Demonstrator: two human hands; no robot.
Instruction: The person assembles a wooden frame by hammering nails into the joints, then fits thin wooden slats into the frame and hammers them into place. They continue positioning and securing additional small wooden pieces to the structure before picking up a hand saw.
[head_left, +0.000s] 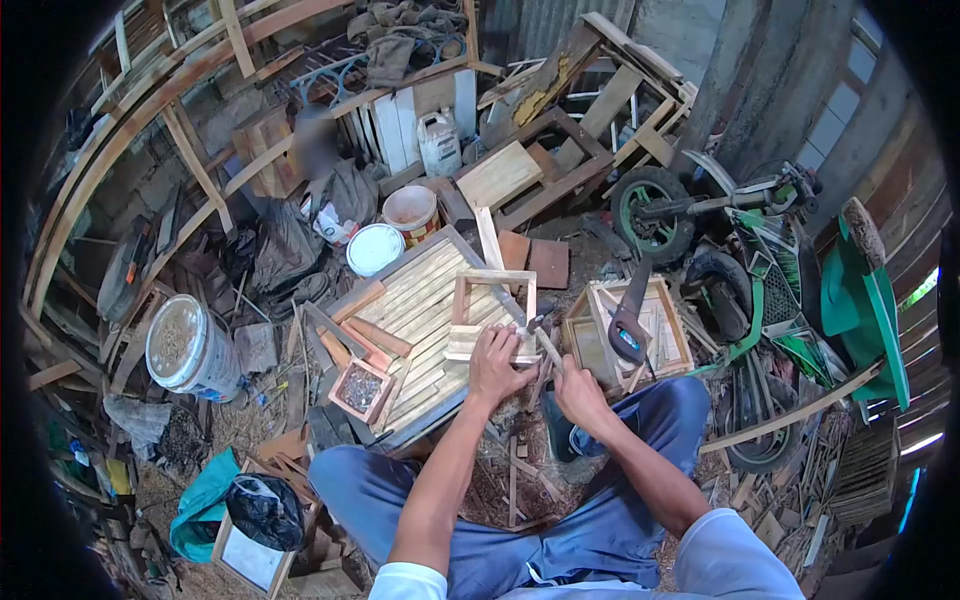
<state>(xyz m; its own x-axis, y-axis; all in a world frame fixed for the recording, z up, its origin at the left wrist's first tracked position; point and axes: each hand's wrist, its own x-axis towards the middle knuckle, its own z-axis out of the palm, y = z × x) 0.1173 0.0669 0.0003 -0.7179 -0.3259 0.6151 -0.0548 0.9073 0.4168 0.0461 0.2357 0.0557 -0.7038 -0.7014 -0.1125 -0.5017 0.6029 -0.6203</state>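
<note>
Both bare forearms reached forward; the spread-fingered bare left hand (pixel 497 365) lay palm-down, the curled bare right hand (pixel 580 393) gripped.

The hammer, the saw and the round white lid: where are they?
Hammer (pixel 549 348): head view, on its wooden handle.
Saw (pixel 635 292): head view, on its dark blade.
Round white lid (pixel 375 249): head view, on its flat top.

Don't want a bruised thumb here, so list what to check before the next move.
Left hand steadying the wooden frame: ok.
Right hand gripping the hammer: ok.
Left fingers well clear of the hammer's head: not ok, it looks close beside them.
Nail in place under the head: cannot tell, too small.
Saw off the frame: ok, it rests on the wooden box.
</note>
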